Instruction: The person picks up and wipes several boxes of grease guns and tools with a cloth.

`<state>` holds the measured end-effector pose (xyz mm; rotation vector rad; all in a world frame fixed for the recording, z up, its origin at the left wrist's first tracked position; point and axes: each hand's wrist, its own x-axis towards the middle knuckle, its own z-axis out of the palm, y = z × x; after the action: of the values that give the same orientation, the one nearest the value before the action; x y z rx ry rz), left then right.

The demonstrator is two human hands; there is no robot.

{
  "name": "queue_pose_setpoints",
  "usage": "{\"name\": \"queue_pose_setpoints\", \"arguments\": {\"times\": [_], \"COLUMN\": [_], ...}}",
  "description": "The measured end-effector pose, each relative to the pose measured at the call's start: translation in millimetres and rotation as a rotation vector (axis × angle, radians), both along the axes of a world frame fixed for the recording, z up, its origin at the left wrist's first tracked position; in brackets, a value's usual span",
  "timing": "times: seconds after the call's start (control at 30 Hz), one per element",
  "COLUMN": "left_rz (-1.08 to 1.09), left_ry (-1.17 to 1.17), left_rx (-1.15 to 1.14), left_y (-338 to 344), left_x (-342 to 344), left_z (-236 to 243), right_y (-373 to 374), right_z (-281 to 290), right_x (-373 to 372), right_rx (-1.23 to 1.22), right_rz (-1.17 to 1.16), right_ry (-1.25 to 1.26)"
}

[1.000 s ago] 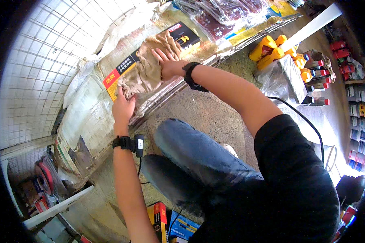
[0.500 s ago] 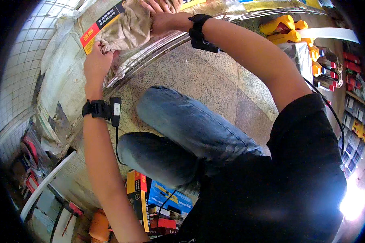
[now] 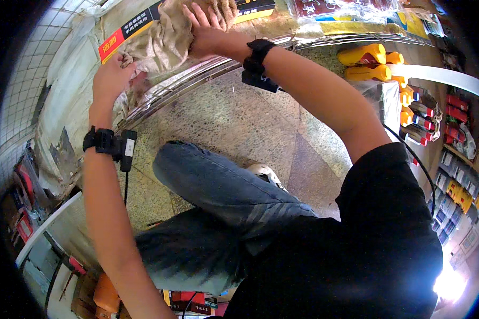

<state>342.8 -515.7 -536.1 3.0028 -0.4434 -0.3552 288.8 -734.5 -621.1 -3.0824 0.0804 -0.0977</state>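
A crumpled beige cloth (image 3: 162, 42) lies over a long flat box (image 3: 135, 26) with red, black and yellow print, on a low shelf at the top of the view. My right hand (image 3: 210, 37) rests flat on the cloth's right part, fingers spread. At the cloth's lower left corner, next to the red end of the box, my left hand (image 3: 110, 80) pinches the fabric between thumb and fingers. The middle of the box is hidden under the cloth.
Wire edging (image 3: 197, 74) runs along the shelf front, and plastic sheeting (image 3: 64, 101) covers its left side. Yellow bottles (image 3: 364, 55) stand at the right, by a curved white strip (image 3: 439, 77). Below left are an orange container (image 3: 107, 292) and a white-edged panel (image 3: 48, 226).
The view has shifted and my legs have moved, with a shoe now showing. My right hand's fingers have spread wider on the cloth. My left hand still grips its corner.
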Motion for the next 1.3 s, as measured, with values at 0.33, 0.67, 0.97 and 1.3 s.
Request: {"name": "queue_pose_setpoints", "arguments": {"times": [0.33, 0.67, 0.97, 1.3], "left_rz": [-0.084, -0.144, -0.010, 0.302], "left_ry": [0.553, 0.266, 0.140, 0.356], "left_rx": [-0.237, -0.412, -0.488, -0.810], "left_y": [47.6, 189.4, 134.5, 98.0], "left_x": [49.1, 104.6, 78.8, 45.6], "left_z": [39.9, 170.0, -11.4, -21.7], "right_y": [-25.7, -10.2, -15.7, -117.5], "right_z": [-31.7, -4.5, 9.7, 102.3], "right_x": [12.7, 11.0, 44.1, 24.9], "right_rx": [0.588, 0.392, 1.576, 1.487], "right_rz": [0.574, 0.385, 0.124, -0.598], "right_ry": [-0.123, -0.534, -0.310, -0.911]}}
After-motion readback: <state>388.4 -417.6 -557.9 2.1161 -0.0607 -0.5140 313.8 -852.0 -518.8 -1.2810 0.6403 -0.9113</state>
